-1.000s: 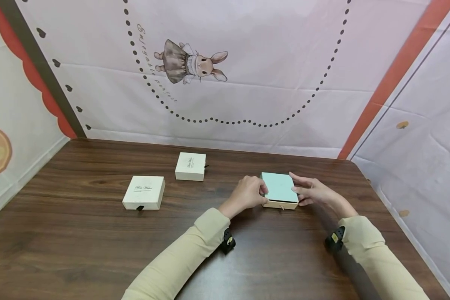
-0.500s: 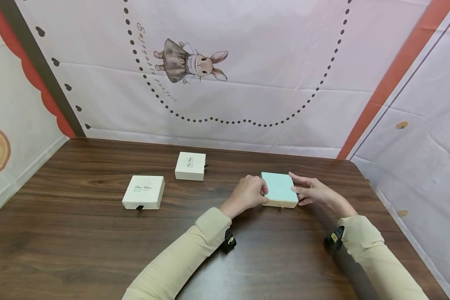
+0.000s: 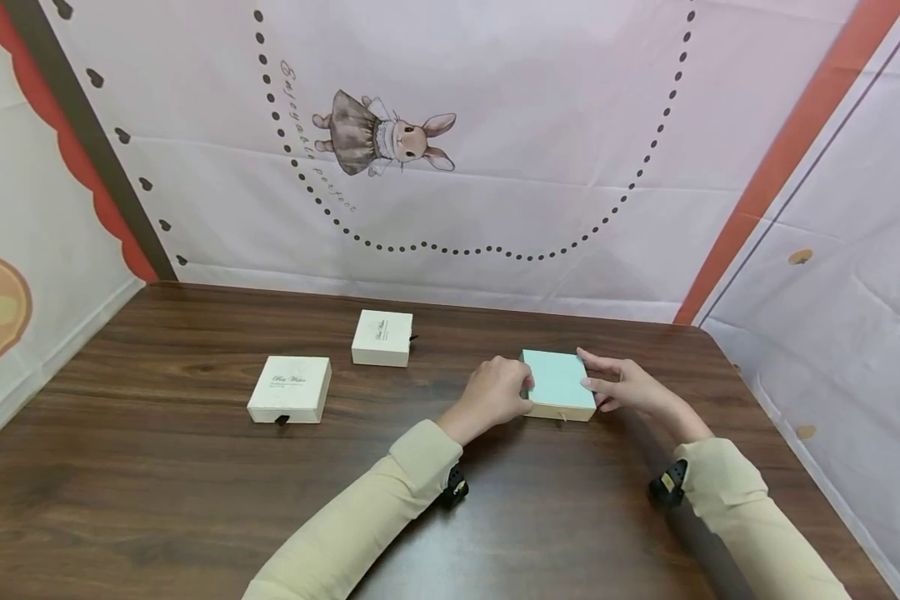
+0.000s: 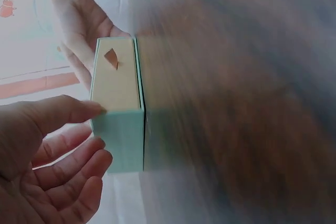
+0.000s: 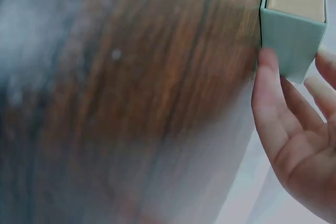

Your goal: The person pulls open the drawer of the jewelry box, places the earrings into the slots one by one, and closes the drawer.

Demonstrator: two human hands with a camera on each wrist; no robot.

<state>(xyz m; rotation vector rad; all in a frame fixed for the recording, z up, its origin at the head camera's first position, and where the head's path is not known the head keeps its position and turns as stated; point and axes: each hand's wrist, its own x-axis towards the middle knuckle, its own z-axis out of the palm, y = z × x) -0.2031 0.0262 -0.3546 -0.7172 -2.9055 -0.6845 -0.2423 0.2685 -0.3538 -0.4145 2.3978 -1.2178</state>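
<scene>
A mint-green drawer-style gift box (image 3: 559,379) lies on the table, right of the middle. Its cream drawer front (image 4: 119,87) faces the person, flush with the sleeve, and a small brown pull tab (image 4: 112,58) sticks out of it. My left hand (image 3: 493,390) holds the box's left side, thumb at the front corner and fingers curled beside the sleeve. On the opposite side, my right hand (image 3: 630,389) grips the box between thumb and fingers; the right wrist view shows a fingertip low on the green side wall (image 5: 291,45). Anything inside the box is hidden.
Two white boxes with printed lettering and dark pull tabs stand to the left: one nearer (image 3: 290,389), one farther back (image 3: 382,337). The brown wooden table (image 3: 157,467) meets a printed cloth backdrop (image 3: 532,150) behind and at both sides.
A dark gap between the green sleeve and the drawer front, visible one second ago, has closed as the drawer slid in. Both hands stay at the box. The head view has tilted slightly.
</scene>
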